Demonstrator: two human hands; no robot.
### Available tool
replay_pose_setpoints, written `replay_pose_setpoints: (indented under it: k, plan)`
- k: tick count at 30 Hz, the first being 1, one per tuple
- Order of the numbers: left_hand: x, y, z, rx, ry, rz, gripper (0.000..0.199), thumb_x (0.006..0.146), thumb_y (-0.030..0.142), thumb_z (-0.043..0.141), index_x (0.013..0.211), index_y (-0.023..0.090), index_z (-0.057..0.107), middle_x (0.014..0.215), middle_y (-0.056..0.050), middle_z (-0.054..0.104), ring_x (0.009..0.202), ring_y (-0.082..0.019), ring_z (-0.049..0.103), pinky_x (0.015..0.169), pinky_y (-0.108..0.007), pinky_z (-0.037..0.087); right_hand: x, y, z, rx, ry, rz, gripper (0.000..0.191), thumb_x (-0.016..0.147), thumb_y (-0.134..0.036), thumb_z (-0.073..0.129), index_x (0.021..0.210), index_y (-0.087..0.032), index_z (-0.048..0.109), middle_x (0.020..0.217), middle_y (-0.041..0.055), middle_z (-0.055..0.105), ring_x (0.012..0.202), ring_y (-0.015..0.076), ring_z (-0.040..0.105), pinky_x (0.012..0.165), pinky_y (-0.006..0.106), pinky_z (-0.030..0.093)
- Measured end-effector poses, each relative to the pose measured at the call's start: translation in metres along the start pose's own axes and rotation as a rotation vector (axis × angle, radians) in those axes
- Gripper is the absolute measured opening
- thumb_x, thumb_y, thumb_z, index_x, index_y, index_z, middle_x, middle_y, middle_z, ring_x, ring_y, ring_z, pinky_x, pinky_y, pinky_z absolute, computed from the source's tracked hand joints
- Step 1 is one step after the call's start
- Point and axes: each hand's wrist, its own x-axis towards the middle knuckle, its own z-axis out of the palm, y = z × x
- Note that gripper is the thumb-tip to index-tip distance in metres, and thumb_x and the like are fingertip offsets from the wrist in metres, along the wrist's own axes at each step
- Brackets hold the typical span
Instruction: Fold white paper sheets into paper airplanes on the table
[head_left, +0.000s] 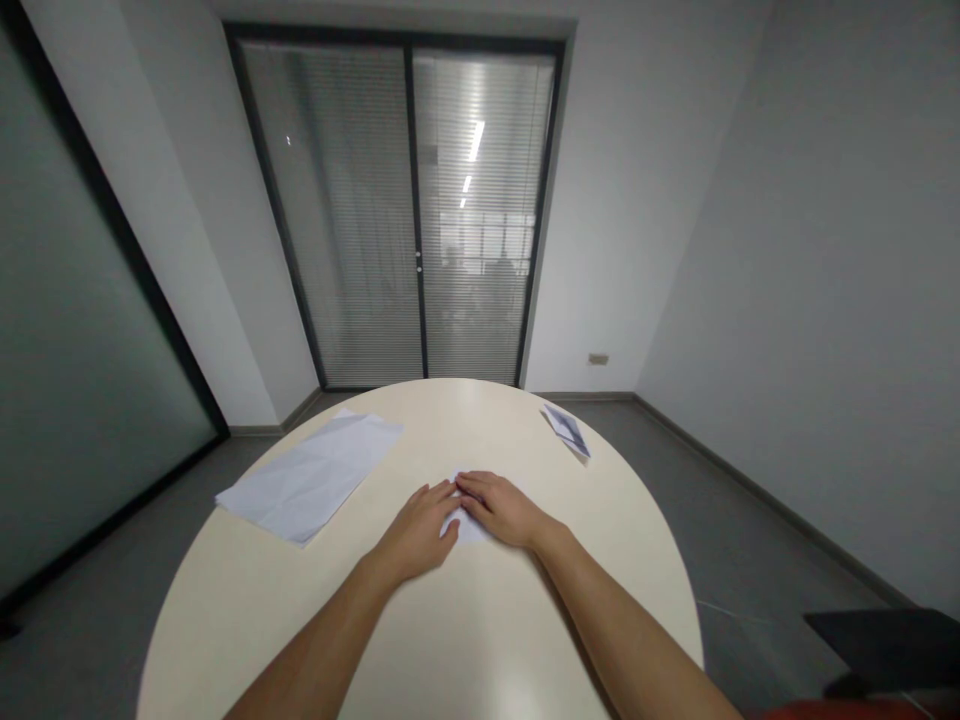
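A small piece of white paper, perhaps folded, lies on the round table, mostly covered by my hands. My left hand rests on its left part, fingers stretched out and thumb apart. From the right, my right hand lies flat across its upper part, fingers extended. The fingertips of both hands meet near the paper's far edge. How the paper is folded under them is hidden.
Larger creased white sheets lie at the table's left. A folded paper with dark print sits near the far right edge. The pale round table has a curved rim. A dark flat object shows at lower right.
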Motion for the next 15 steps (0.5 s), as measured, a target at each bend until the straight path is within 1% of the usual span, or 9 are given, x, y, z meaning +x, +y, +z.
replay_pose_setpoints:
  k: [1,4,6,8,12,15]
  plan:
    - [0.000,0.001,-0.001,0.000,-0.001,0.011,0.048,0.091,0.019,0.051,0.138,0.026,0.056,0.152,-0.008,0.049,0.142,-0.024,0.043,0.120,-0.050,0.030,0.000,-0.001,0.003,0.003,-0.028,0.008,0.044,0.102,-0.033,0.043,0.143,-0.021,0.053,0.145,0.0125,0.055,0.135,0.0262,0.050,0.114,0.046,0.038]
    - [0.000,0.000,0.000,0.013,-0.007,0.018,0.048,0.092,0.019,0.050,0.139,0.025,0.055,0.153,-0.009,0.047,0.143,-0.024,0.042,0.119,-0.049,0.031,-0.003,0.000,0.008,-0.014,-0.101,0.114,0.050,0.103,-0.037,0.037,0.151,-0.022,0.042,0.156,0.0122,0.042,0.145,0.0300,0.038,0.117,0.054,0.031]
    - [0.000,-0.001,0.001,0.024,-0.011,0.014,0.047,0.093,0.021,0.049,0.139,0.023,0.055,0.154,-0.009,0.047,0.143,-0.024,0.041,0.119,-0.050,0.031,-0.005,0.002,0.008,-0.031,-0.142,0.175,0.053,0.104,-0.039,0.033,0.153,-0.021,0.039,0.159,0.0119,0.036,0.148,0.0317,0.031,0.118,0.058,0.026]
    - [-0.001,-0.001,0.002,0.031,-0.012,0.015,0.046,0.094,0.022,0.049,0.139,0.023,0.055,0.153,-0.010,0.047,0.144,-0.024,0.041,0.119,-0.050,0.030,-0.006,0.003,0.005,-0.047,-0.164,0.213,0.054,0.104,-0.041,0.032,0.154,-0.020,0.038,0.161,0.0117,0.033,0.149,0.0331,0.028,0.119,0.060,0.022]
    - [-0.002,-0.001,0.000,0.039,-0.006,0.034,0.045,0.093,0.026,0.051,0.138,0.022,0.057,0.151,-0.011,0.050,0.141,-0.025,0.043,0.119,-0.049,0.030,-0.006,0.003,0.000,-0.082,-0.151,0.243,0.053,0.101,-0.037,0.037,0.152,-0.023,0.041,0.159,0.0087,0.037,0.150,0.0357,0.024,0.119,0.064,0.016]
    - [-0.003,0.000,-0.003,0.024,0.001,0.069,0.045,0.091,0.029,0.055,0.135,0.021,0.060,0.148,-0.011,0.053,0.138,-0.026,0.047,0.119,-0.049,0.030,-0.005,0.004,-0.003,-0.105,-0.120,0.216,0.053,0.094,-0.029,0.045,0.147,-0.023,0.049,0.153,0.0083,0.047,0.148,0.0357,0.027,0.119,0.063,0.017]
